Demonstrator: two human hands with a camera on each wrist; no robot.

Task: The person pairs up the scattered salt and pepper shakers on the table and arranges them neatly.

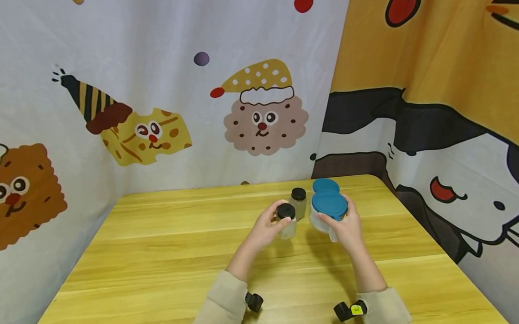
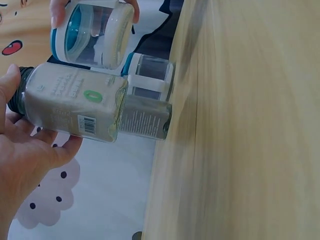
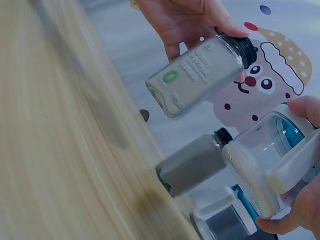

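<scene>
My left hand [image 1: 267, 226] grips a square glass spice jar [image 2: 75, 102] by its black lid, thumb on one side and fingers on the other. Pale powder fills this jar, whose printed label reads white pepper in the right wrist view. My right hand [image 1: 350, 224] holds a clear canister [image 3: 265, 162] with a blue lid and a white handle, and some white content lies at its bottom. Both held containers hang above the tabletop. Between and behind them stands a second black-lidded spice jar [image 3: 192, 165] with darker powder.
A second blue-lidded canister [image 1: 325, 184] with a white handle stands on the wooden table [image 1: 159, 251] near its back edge, partly hidden by the held one. A curtain [image 1: 161, 51] with cartoon prints hangs right behind the table.
</scene>
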